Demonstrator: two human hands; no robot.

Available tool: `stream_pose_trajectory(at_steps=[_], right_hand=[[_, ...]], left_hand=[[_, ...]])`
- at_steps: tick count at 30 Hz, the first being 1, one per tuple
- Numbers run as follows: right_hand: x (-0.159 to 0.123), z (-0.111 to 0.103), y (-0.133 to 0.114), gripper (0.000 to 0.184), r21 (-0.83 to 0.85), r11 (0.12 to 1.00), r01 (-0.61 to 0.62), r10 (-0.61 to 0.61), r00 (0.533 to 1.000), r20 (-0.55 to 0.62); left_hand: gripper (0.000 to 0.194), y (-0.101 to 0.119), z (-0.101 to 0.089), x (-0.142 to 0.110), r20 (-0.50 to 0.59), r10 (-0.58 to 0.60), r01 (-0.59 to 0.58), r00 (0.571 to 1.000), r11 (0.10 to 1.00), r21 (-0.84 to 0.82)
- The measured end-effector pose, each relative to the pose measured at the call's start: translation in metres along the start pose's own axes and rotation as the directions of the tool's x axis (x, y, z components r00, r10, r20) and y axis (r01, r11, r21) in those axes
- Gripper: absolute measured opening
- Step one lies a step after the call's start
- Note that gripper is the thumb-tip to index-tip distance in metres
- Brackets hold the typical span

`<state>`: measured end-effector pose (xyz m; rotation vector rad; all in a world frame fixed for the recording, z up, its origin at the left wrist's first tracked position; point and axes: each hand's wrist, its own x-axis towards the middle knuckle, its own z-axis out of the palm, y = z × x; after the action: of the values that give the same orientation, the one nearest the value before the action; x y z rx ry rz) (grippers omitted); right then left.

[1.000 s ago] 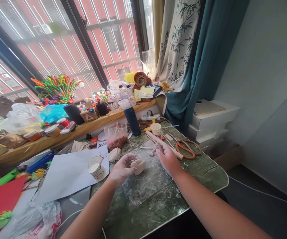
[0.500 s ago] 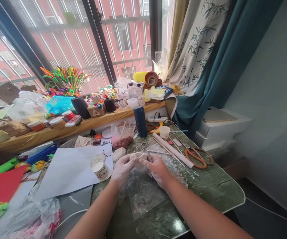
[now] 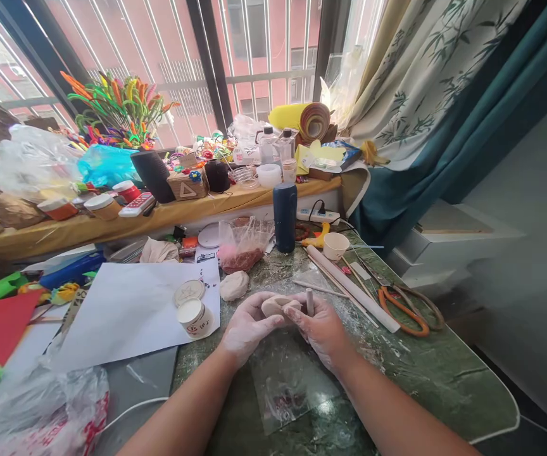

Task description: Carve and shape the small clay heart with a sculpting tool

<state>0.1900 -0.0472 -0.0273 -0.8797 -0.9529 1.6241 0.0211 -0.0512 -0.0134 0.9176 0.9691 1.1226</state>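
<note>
Between my two hands is a pale piece of clay [image 3: 276, 306], rounded and partly hidden by the fingers. My left hand [image 3: 249, 324] is closed around its left side, thumb along the near edge. My right hand [image 3: 318, 322] pinches its right side with thumb and fingers. A short light stick [image 3: 309, 302] stands up between the fingers of that same hand. White powder coats both hands. Beyond my left hand a lump of pale clay [image 3: 234, 285] lies on the table. Below the hands is a clear plastic sheet [image 3: 273, 396] on the green tabletop.
A white tub [image 3: 194, 318] with its lid [image 3: 188, 292] beside it stands on white paper [image 3: 126, 310] to the left. Rightward lie a pale roller [image 3: 354, 288], thin sticks and orange-handled scissors [image 3: 404, 310]. Farther back are a dark blue bottle [image 3: 285, 218] and a paper cup [image 3: 336, 245].
My view has turned and tilted slightly. The hands have shifted round the clay, its rounded top now shows more, and the short stick in the right hand is more upright.
</note>
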Motion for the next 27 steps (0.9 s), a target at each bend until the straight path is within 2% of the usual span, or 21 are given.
stream_pose_trajectory(at_steps=[5, 7, 9, 10, 12, 14, 17, 19, 21, 24, 27], right_hand=[[0.0, -0.005, -0.002, 0.049, -0.01, 0.999, -0.043, 0.042, 0.999, -0.032], [0.003, -0.008, -0.003, 0.05, 0.022, 0.999, -0.029, 0.031, 0.994, -0.106], [0.007, -0.013, -0.003, 0.042, 0.077, 0.997, 0.022, -0.007, 0.981, -0.193], [0.009, -0.016, -0.002, 0.04, 0.093, 0.995, 0.043, -0.021, 0.975, -0.222], [0.012, -0.02, 0.0, 0.041, 0.1, 0.992, 0.072, -0.044, 0.964, -0.261], [0.013, -0.024, 0.002, 0.046, 0.073, 0.993, 0.095, -0.069, 0.952, -0.298], [0.012, -0.028, 0.003, 0.054, -0.006, 0.991, 0.136, -0.13, 0.925, -0.356], [0.01, -0.029, 0.002, 0.055, -0.055, 0.987, 0.151, -0.161, 0.912, -0.378], [0.007, -0.029, -0.001, 0.053, -0.083, 0.985, 0.152, -0.172, 0.914, -0.367], [0.001, -0.029, -0.004, 0.05, -0.124, 0.981, 0.149, -0.18, 0.937, -0.299], [-0.005, -0.031, -0.004, 0.048, -0.157, 0.978, 0.136, -0.171, 0.956, -0.24]], left_hand=[[0.044, 0.01, 0.0, 0.0, -0.004, -0.05, 0.05, 0.999, 0.995, 0.082], [0.057, 0.014, -0.006, 0.0, 0.0, -0.079, 0.078, 0.997, 0.986, 0.147], [0.073, 0.015, -0.014, 0.0, 0.021, -0.135, 0.123, 0.991, 0.952, 0.28], [0.075, 0.014, -0.018, 0.001, 0.023, -0.152, 0.131, 0.988, 0.913, 0.387], [0.068, 0.013, -0.024, 0.001, 0.067, -0.12, 0.052, 0.99, 0.781, 0.622], [0.057, 0.012, -0.026, 0.0, 0.133, -0.042, -0.083, 0.99, 0.589, 0.804], [0.045, 0.014, -0.022, -0.004, 0.226, 0.151, -0.262, 0.962, 0.293, 0.92], [0.043, 0.014, -0.017, -0.009, 0.281, 0.246, -0.325, 0.928, 0.162, 0.932], [0.05, 0.01, -0.011, -0.014, 0.329, 0.238, -0.358, 0.914, 0.089, 0.93], [0.078, -0.001, -0.003, -0.019, 0.38, 0.103, -0.385, 0.919, 0.023, 0.923], [0.078, -0.009, 0.003, -0.019, 0.372, 0.021, -0.372, 0.928, -0.004, 0.928]])
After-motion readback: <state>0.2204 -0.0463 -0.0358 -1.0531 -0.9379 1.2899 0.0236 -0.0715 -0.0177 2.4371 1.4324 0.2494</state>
